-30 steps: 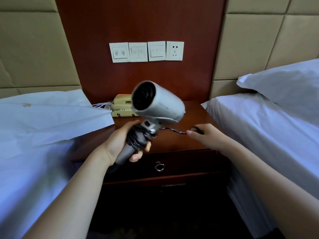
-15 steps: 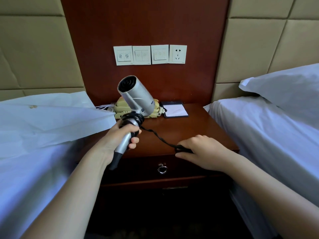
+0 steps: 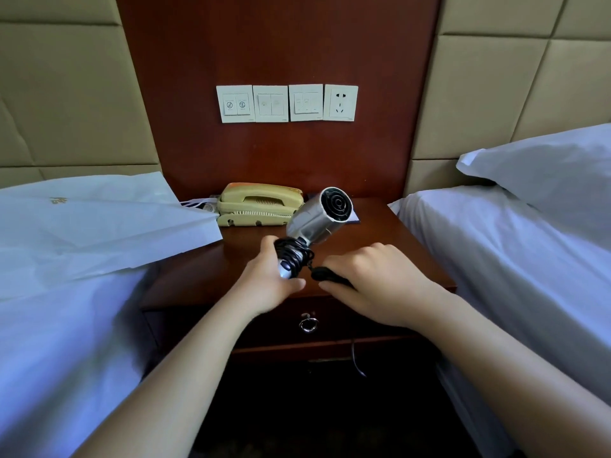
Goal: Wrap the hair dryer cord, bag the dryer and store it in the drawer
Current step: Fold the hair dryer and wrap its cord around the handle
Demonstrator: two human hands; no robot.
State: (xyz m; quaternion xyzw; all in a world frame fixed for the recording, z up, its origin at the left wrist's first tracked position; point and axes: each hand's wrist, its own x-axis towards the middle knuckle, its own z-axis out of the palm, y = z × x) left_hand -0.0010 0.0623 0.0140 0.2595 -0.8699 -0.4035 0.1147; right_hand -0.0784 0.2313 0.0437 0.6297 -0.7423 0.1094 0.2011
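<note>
A white bag (image 3: 99, 226) lies on the left bed, with a beige telephone (image 3: 258, 204) behind on the wooden nightstand (image 3: 390, 246). The left hand (image 3: 264, 285) grips the handle of the silver hair dryer (image 3: 317, 216) above the nightstand. Its barrel slants up and right, grilled end facing the camera. The cord (image 3: 292, 254) coils round the handle. The right hand (image 3: 373, 285) pinches the black plug (image 3: 325, 275). A pillow (image 3: 545, 173) lies on the right bed.

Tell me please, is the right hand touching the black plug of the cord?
Touching. The head view shows the right hand pinching the black plug between thumb and fingers, with no gap visible.
</note>
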